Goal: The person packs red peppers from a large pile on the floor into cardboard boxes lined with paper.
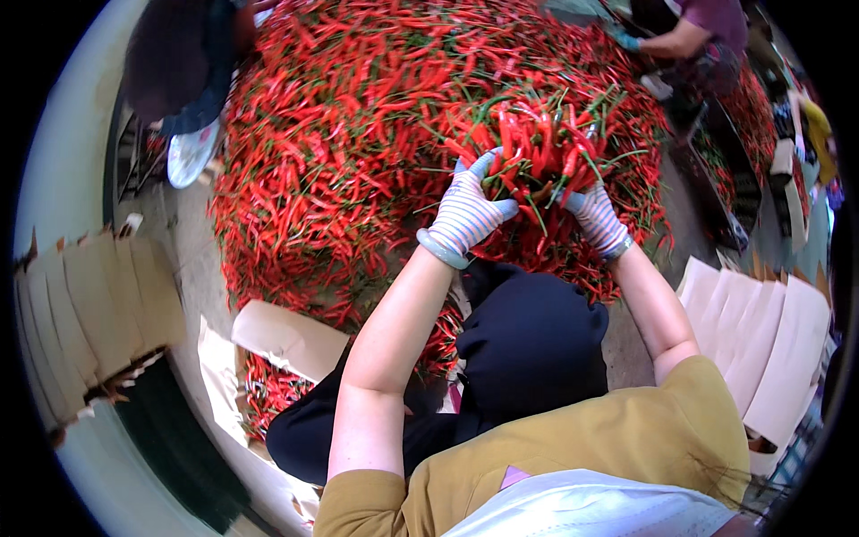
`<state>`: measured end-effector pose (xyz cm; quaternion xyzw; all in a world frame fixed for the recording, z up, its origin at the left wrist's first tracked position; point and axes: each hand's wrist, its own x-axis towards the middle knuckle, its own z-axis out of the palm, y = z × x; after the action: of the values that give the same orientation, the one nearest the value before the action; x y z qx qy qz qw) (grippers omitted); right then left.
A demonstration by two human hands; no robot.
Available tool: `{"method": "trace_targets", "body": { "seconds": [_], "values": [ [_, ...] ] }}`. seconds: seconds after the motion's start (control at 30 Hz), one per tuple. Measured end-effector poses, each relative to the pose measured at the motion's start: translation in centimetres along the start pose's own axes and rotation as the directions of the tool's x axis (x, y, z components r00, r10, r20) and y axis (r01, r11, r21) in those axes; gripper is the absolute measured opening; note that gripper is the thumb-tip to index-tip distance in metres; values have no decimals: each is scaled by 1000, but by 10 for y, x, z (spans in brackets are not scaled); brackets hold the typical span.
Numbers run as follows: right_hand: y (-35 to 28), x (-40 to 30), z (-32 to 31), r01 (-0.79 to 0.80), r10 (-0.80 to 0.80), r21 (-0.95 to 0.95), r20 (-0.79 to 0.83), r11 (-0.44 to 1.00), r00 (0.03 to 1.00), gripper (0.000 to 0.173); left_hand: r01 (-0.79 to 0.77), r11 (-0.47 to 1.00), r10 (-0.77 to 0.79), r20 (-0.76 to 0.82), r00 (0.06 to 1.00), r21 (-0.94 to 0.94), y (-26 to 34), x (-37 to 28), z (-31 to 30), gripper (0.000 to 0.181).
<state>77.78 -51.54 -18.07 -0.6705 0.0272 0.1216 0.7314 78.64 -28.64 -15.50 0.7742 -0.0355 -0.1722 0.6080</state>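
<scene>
A large heap of red chili peppers (322, 148) with green stems spreads over the floor before me. Above its near right part, a loose bunch of red chilies (537, 144) is held between both my hands. My left hand (468, 205), in a striped knit glove with a pale bangle at the wrist, grips the bunch from the left. On the other side my right hand (599, 216), gloved alike, holds it with the fingers partly hidden behind peppers. Some stems stick out past the fingers.
At my left knee stands an open cardboard box (295, 339) with chilies inside. Flattened cardboard (100, 295) is stacked at the left, and more cardboard sheets (751, 329) lean at the right. Co-workers sit across the heap, one showing a gloved hand (624, 39). A dark crate (731, 174) holds chilies.
</scene>
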Motion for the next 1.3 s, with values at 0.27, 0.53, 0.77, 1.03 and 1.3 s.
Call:
{"method": "trace_targets", "body": {
  "seconds": [0.27, 0.53, 0.77, 1.03, 1.3],
  "values": [
    [-70, 12, 106, 175, -143, -156, 193, 972, 971, 52, -208, 954, 265, -281, 922, 217, 46, -85, -96, 71],
    [-114, -5, 267, 573, -387, -147, 602, 806, 698, 25, -176, 953, 295, -618, 729, 247, 60, -250, -191, 78],
    [-101, -74, 440, 829, -500, 140, 846, 542, 184, 32, -328, 945, 185, -817, 546, -5, 43, -422, -230, 68],
    [21, -193, 572, -55, -117, 139, 951, 989, 286, 61, -252, 893, -281, -900, 332, -372, -89, -560, -210, 69],
    [71, -217, 611, 660, 328, -504, 864, 557, 382, 90, 647, 634, -495, -865, -82, -424, -245, -637, -234, 88]
  ]
}}
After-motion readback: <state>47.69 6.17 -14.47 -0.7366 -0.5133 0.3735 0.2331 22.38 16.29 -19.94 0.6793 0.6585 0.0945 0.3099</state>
